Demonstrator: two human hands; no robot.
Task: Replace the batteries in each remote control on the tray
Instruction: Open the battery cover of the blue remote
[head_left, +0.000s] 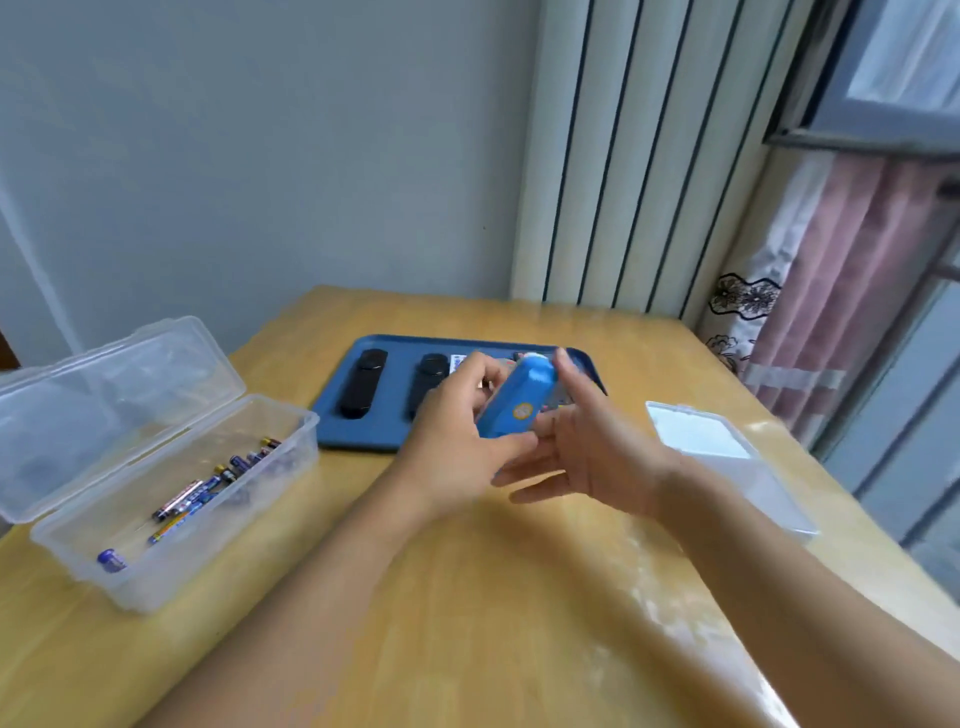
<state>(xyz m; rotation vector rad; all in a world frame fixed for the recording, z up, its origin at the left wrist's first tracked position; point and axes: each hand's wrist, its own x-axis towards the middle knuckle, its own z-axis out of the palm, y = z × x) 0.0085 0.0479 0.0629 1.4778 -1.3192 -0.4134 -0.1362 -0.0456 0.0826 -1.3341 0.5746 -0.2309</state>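
Blue remote (514, 402), dark-blue tray (363, 439)

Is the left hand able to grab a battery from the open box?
Probably yes: the box stands open on the left side, nothing covers the batteries, but the left hand now holds the blue remote.

Nothing fancy on the person here, just two bare forearms coming in from the bottom edge, no sleeves, watch, rings or gloves showing anywhere behind the left hand (457, 431) or the right hand (597, 457), short plain nails as far as the blur lets me tell.
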